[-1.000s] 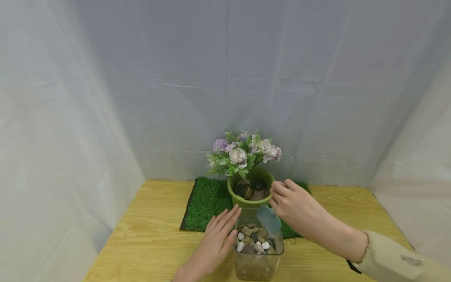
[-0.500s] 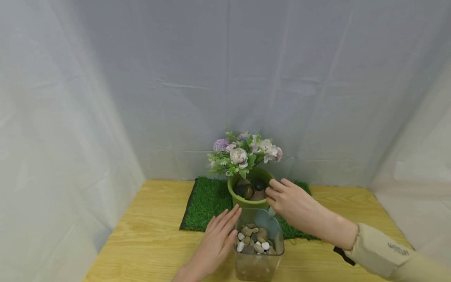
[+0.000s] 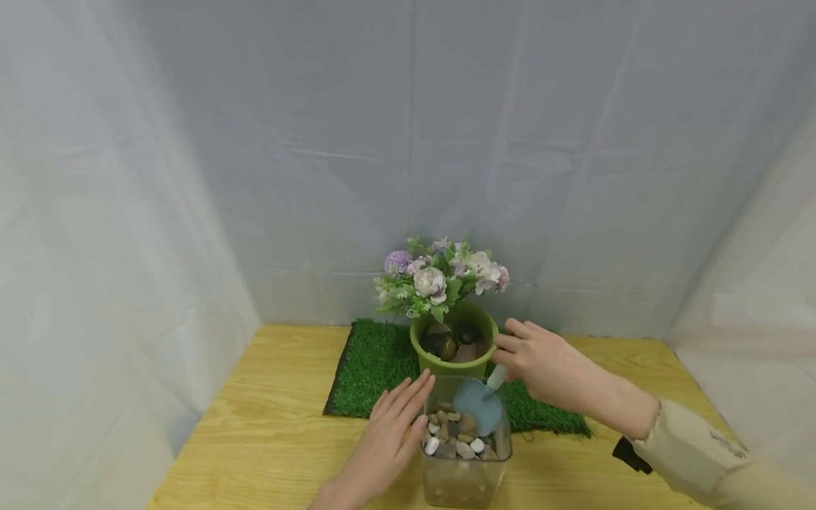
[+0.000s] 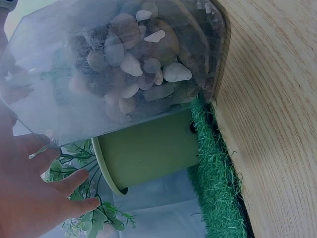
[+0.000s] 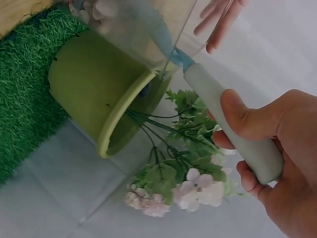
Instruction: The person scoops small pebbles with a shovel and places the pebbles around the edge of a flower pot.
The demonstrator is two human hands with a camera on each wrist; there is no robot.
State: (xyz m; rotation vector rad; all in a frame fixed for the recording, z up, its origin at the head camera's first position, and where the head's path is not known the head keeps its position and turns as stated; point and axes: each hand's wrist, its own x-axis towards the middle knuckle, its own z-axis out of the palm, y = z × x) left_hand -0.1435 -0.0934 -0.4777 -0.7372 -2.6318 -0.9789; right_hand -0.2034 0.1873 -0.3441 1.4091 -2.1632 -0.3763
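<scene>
My right hand [image 3: 542, 361] grips the pale handle of a small shovel [image 5: 233, 124], thumb along one side and fingers curled round it. The shovel's blue blade [image 3: 478, 405] dips into a clear plastic container [image 3: 462, 482], over its pebbles [image 3: 455, 432]. My left hand [image 3: 389, 432] lies with straight fingers against the container's left side. Just behind the container stands a green flowerpot [image 3: 454, 365], with larger dark and brown stones [image 3: 448, 347] inside. Artificial flowers [image 3: 440, 280], white, pink and purple, rise from the pot.
Under the pot lies a green artificial grass mat [image 3: 376, 372] on the wooden table [image 3: 255, 425]. White sheeting [image 3: 408, 156] hangs behind the table and at both sides.
The shovel's blade has moved from the container's back right rim down and left, over the pebbles. My right hand shifted slightly, and the handle now shows. My left hand stays in place.
</scene>
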